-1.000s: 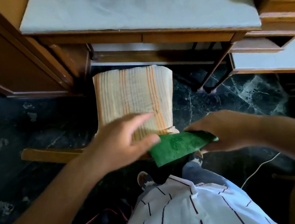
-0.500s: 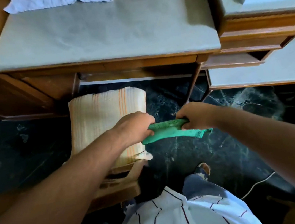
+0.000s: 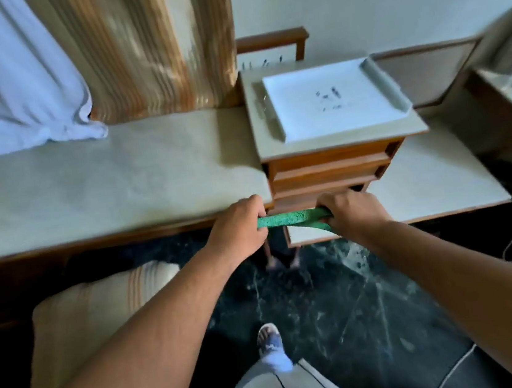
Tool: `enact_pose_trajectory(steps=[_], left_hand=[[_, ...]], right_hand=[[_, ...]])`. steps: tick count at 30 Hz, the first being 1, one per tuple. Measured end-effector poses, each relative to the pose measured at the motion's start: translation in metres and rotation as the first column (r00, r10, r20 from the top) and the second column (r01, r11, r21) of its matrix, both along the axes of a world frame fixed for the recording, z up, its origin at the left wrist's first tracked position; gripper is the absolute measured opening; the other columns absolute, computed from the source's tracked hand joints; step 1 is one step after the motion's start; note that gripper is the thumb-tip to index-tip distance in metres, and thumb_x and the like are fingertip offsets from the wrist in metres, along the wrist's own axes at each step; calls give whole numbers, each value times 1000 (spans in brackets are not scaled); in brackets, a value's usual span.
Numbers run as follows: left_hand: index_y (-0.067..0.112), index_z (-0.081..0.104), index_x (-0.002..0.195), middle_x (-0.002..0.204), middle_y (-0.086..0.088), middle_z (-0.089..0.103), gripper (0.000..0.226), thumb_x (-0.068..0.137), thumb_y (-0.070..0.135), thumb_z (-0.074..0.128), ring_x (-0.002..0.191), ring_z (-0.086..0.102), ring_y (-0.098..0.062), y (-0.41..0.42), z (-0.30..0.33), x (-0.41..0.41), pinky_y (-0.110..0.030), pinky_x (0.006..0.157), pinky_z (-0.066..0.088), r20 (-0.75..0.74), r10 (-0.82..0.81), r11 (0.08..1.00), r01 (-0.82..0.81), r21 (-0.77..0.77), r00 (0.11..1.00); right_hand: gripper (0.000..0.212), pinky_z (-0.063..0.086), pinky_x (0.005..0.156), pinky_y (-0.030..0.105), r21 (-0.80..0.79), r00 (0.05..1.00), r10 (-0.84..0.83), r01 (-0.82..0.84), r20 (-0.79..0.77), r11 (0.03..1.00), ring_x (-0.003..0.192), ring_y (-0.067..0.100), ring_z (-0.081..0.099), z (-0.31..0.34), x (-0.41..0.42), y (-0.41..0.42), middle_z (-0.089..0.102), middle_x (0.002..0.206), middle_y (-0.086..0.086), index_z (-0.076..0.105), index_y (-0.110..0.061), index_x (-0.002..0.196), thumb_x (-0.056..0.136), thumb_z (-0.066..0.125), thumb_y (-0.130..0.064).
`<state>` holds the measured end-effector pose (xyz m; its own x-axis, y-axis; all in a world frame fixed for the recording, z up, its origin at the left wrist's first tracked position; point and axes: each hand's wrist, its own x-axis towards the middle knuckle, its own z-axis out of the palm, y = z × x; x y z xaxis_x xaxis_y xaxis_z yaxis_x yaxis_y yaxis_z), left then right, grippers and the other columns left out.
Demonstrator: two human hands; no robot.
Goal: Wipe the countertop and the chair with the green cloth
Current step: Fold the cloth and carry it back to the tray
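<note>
Cloth is being held stretched between left hand and right hand, both clenched on its ends, in air just before the surface edge. Chair cushion is showing lower left.

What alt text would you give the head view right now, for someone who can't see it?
Both hands, left hand and right hand, grip a green cloth pulled taut between them at the front edge of a pale countertop. A striped chair cushion sits lower left; a white tray tops the wooden drawer unit.
</note>
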<state>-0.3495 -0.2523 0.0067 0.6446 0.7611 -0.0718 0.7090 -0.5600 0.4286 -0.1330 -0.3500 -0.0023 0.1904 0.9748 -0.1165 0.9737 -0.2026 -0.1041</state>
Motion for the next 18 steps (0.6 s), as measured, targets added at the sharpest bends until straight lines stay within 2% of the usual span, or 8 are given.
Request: enact_pose_trajectory(steps=[3, 6, 8, 10, 11, 13, 15, 18], left_hand=[[18, 54, 98, 101, -4, 70, 24, 81, 5, 66, 90, 64, -24, 38, 12, 52, -36, 75, 51, 166, -5, 1000, 5, -2, 986], [19, 53, 105, 99, -5, 68, 33, 80, -2, 60, 84, 65, -27, 85, 24, 109, -31, 66, 46, 265, -87, 994, 65, 88, 960], [20, 56, 121, 113, -8, 66, 52, 78, -10, 54, 95, 65, -30, 123, 32, 152, -35, 75, 51, 263, -170, 979, 133, 152, 950], [25, 52, 141, 133, -8, 58, 78, 77, -19, 45, 122, 55, -29, 160, 37, 191, -38, 98, 49, 220, -229, 966, 193, 171, 948], [26, 48, 147, 144, -7, 51, 87, 76, -23, 40, 137, 44, -28, 178, 38, 210, -37, 108, 42, 199, -254, 961, 223, 166, 947], [27, 40, 153, 162, -5, 31, 94, 76, -27, 35, 154, 14, -25, 209, 34, 242, -38, 120, 26, 125, -305, 947, 287, 147, 944], [27, 30, 157, 169, -3, 12, 95, 77, -25, 36, 156, -3, -23, 230, 21, 264, -42, 122, 18, 3, -387, 909, 381, 170, 922], [26, 13, 161, 170, -5, -4, 82, 90, -3, 42, 155, -11, -26, 254, -10, 285, -43, 124, 12, -222, -475, 867, 496, 47, 851]], right_hand=[[18, 39, 58, 32, 173, 999, -18, 9, 52, 985, 77, 32, 64, 28, 61, 34, 68, 90, 5, 59, -23, 96, 80, 66, -29], [15, 38, 56, 33, 254, 993, -62, 36, 99, 967, 75, 33, 61, 50, 119, 75, 61, 86, 4, 48, -22, 95, 83, 56, -19], [12, 39, 54, 35, 315, 990, -89, 50, 113, 948, 70, 34, 59, 55, 158, 108, 56, 79, 2, 40, -21, 94, 88, 46, -13], [20, 47, 58, 40, 354, 991, -93, 53, 97, 934, 81, 37, 63, 56, 194, 139, 59, 89, 5, 41, -20, 105, 89, 41, -8], [33, 52, 68, 45, 345, 991, -92, 53, 96, 937, 99, 38, 63, 56, 212, 155, 62, 109, 10, 45, -21, 118, 89, 40, -5], [59, 50, 93, 51, 237, 981, -98, 55, 170, 970, 135, 37, 42, 53, 245, 185, 39, 152, 11, 39, -29, 143, 90, 35, -3], [64, 40, 106, 50, 102, 957, -83, 57, 276, 993, 146, 37, 21, 42, 268, 207, 19, 162, 10, 30, -33, 151, 94, 31, -4], [62, 23, 117, 44, -78, 962, 8, 14, 273, 997, 149, 34, 12, 10, 297, 226, 12, 163, 11, 21, -29, 154, 98, 33, -8]])
